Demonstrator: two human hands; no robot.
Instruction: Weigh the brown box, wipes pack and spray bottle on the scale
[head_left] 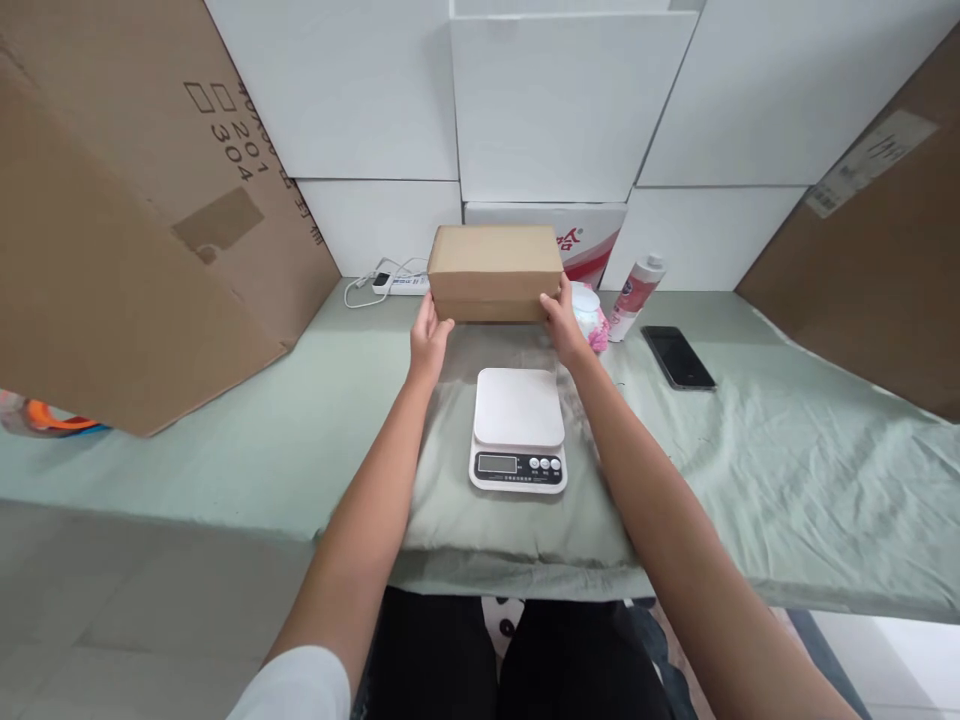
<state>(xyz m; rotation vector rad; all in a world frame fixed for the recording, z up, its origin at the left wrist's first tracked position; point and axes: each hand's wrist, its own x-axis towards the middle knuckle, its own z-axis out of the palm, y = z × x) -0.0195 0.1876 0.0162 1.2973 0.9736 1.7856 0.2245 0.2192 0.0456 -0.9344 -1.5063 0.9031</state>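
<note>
A closed brown cardboard box point(496, 275) is held between my two hands at the back of the cloth-covered table. My left hand point(429, 338) grips its lower left corner, thumb on the front face. Around the lower right corner my right hand point(561, 315) is closed, its thumb also in front. Nearer to me, between my forearms, a white kitchen scale point(519, 410) lies flat with nothing on its platform. Its display point(498, 464) shows no digits that I can read.
Large cardboard sheets stand at the left point(225, 300) and right point(862, 260). Behind the box are white panels and a power strip point(401, 284). To the right are a white-and-pink bottle point(636, 298), a white round container with pink material point(585, 308) and a black phone point(678, 357).
</note>
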